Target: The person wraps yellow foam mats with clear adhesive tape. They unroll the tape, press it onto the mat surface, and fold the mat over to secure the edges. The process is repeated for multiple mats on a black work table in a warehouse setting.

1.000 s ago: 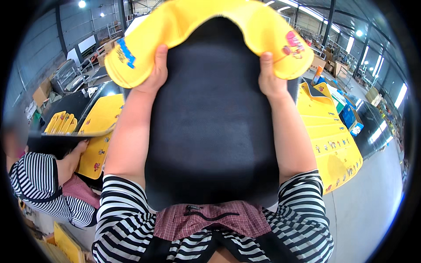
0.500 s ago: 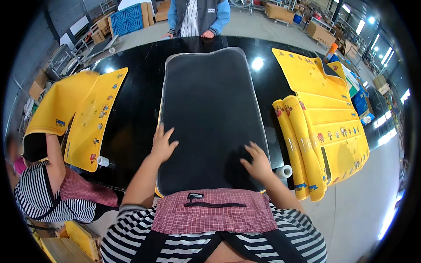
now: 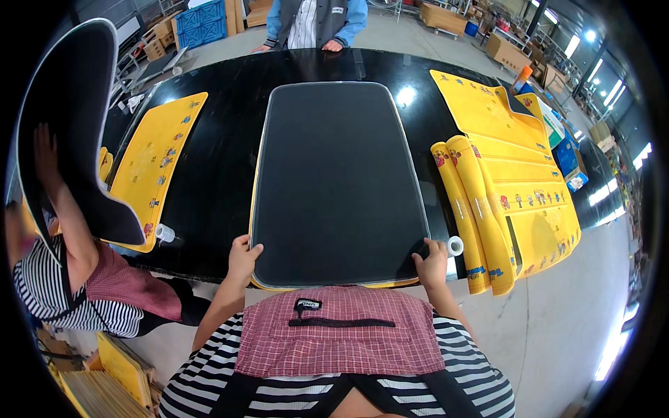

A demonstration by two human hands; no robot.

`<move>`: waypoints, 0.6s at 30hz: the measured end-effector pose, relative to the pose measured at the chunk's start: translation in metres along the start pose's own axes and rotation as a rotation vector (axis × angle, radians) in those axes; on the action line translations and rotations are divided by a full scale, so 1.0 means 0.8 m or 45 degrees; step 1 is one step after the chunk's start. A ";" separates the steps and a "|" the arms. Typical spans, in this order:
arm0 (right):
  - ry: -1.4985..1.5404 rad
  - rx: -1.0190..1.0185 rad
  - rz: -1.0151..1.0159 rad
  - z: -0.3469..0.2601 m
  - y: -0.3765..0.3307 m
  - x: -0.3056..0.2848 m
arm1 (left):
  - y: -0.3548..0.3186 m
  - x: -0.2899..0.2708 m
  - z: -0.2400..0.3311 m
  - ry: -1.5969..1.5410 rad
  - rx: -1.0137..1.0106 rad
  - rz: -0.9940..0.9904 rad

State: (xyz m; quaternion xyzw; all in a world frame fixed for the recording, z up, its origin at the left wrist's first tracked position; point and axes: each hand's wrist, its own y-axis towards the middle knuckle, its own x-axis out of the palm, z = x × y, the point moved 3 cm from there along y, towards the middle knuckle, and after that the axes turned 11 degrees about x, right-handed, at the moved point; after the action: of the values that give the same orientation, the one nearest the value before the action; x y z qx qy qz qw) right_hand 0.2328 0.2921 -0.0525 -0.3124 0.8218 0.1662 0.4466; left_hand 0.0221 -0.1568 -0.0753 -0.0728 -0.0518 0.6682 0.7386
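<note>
A black-backed mat [image 3: 338,181] with rounded corners and a pale edge lies flat on the glossy black table [image 3: 216,167] before me. Along its left and lower edges a thin strip of yellow shows beneath. My left hand [image 3: 244,259] pinches the mat's left edge near the front corner, thumb on top. At the right edge, almost level with it, my right hand [image 3: 431,265] grips likewise, its fingers partly hidden. Just beyond the right hand is a roll of clear tape [image 3: 454,246].
Rolled yellow mats [image 3: 481,216] and printed yellow mats [image 3: 529,188] lie at right. On the left, a co-worker [image 3: 77,279] holds up a black-backed mat [image 3: 83,139] near a flat yellow mat [image 3: 157,164] and another tape roll [image 3: 165,233]. A person [image 3: 317,24] stands at the far edge.
My hands have moved from the mat's surface back to its side edges near the front and closed there. The mat's far edge now lies straighter. The co-worker's mat has been raised, black side showing.
</note>
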 end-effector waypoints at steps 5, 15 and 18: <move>-0.010 -0.078 0.026 -0.003 -0.005 -0.005 | -0.065 0.005 0.014 0.756 0.218 -0.127; 0.340 -0.031 -0.183 0.023 -0.023 0.000 | -0.074 -0.018 -0.010 0.517 0.263 -0.164; 0.373 -0.033 -0.165 0.021 -0.020 0.001 | -0.080 -0.014 -0.004 0.537 0.249 -0.119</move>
State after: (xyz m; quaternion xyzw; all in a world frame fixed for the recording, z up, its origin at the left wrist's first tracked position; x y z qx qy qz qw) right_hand 0.2533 0.2893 -0.0618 -0.3912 0.8540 0.1003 0.3279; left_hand 0.0844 -0.1740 -0.0670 -0.1363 0.1651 0.6051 0.7668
